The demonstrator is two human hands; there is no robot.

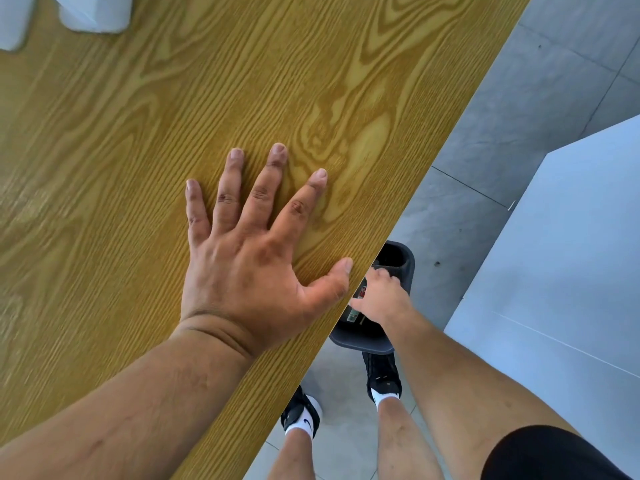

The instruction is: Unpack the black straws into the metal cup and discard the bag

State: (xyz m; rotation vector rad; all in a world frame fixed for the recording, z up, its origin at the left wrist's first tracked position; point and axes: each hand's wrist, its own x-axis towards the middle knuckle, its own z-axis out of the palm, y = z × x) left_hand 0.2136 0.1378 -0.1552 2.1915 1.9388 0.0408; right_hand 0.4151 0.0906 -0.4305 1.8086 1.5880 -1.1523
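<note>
Evidently late stage | our left hand [249,258] lies flat, fingers spread, on the wooden table [104,150], holding nothing | our right hand [377,299] reaches down into the dark bin [407,271] on the floor; grip unclear, bag not discernible | straws and metal cup out of view | we judge discarding underway.

A yellow wood-grain tabletop [138,150] fills the left and middle of the frame, its edge running diagonally from upper right to the bottom centre. The left hand [249,271] lies flat on it, fingers [273,181] spread. Two white objects [93,12] sit at the upper left corner. Lower right, a dark bin [405,271] stands on the grey tiled floor [519,116].
</note>
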